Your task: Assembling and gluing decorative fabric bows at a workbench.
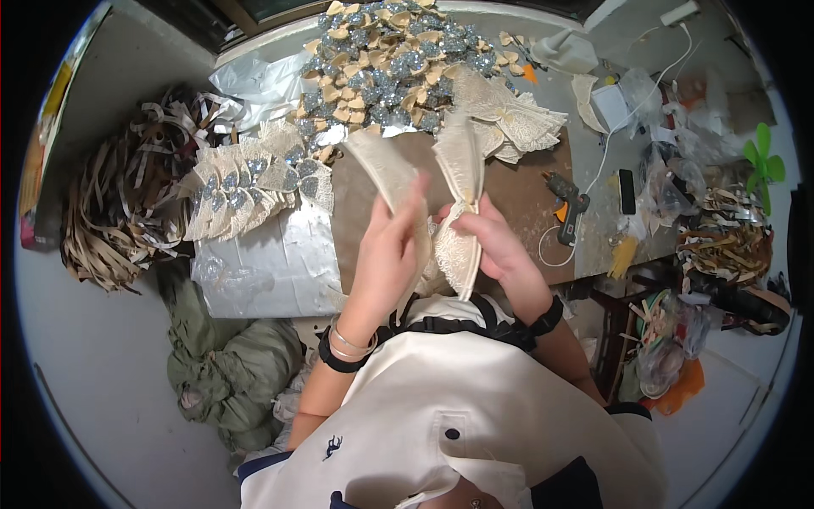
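Note:
My right hand (500, 242) pinches a cream lace bow (458, 254) at its gathered middle, its two wings spreading toward the back and toward me. In my left hand (394, 233) is another cream fabric piece (386, 165), gripped along its side, with its wide end pointing to the back left. My left fingers are slightly blurred. Both pieces are close together over the near edge of the brown work mat (360, 208). Beyond the right hand lies a fanned stack of cream lace bows (517, 127).
At the back is a heap of glittery silver-blue and beige small bows (381, 72). Cream bows with glittery centres (254, 182) overlap at left, beside brown ribbon strips (127, 195). To the right are a glue gun (570, 208), its cord, a phone (627, 192) and a green fan (763, 157).

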Tool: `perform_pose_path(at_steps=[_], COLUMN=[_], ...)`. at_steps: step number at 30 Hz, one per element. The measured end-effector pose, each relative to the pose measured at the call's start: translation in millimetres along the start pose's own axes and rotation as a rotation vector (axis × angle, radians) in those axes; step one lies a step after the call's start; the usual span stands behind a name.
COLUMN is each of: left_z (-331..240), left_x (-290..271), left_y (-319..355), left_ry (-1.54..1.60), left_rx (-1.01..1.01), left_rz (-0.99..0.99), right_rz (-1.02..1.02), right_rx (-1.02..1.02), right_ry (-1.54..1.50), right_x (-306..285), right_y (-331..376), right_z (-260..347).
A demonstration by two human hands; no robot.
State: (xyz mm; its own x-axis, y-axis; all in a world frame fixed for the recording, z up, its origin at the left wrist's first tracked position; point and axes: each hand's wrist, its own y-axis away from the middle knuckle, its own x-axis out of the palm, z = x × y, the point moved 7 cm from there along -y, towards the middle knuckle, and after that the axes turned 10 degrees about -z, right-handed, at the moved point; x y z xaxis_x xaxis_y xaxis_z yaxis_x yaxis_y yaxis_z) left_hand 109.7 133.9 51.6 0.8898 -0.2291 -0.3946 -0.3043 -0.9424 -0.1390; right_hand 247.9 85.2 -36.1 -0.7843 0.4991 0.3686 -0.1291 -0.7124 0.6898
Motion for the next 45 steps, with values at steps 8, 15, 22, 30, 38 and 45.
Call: perform_pose_path(at_steps=[8, 15, 22, 30, 38, 45], left_z=[16, 13, 17, 2, -11, 3], left_x=[8, 11, 14, 10, 10, 12], left_y=[1, -1, 2, 2, 0, 5], left_ry=[0.196, 0.17, 0.263, -0.048, -0.049, 0.173], left_rx=[-0.199, -0.234, -0.27, -0.299, -0.299, -0.229], left_rz=[-0.064, 0.041, 0.045, 0.086, 0.049, 0.035], right_rz=[0.334, 0.422, 0.448, 0.505, 0.549, 0.591], right_rx=[-0.048, 0.066, 0.125, 0.101, 0.089, -0.033], right_ry=[0.039, -0.038, -0.116, -0.192, -0.168, -0.156], right_x=[40, 36, 24, 23, 23, 24], right_y=[26, 33, 35, 34, 38, 41], right_z=[11, 9, 7, 4, 8, 10])
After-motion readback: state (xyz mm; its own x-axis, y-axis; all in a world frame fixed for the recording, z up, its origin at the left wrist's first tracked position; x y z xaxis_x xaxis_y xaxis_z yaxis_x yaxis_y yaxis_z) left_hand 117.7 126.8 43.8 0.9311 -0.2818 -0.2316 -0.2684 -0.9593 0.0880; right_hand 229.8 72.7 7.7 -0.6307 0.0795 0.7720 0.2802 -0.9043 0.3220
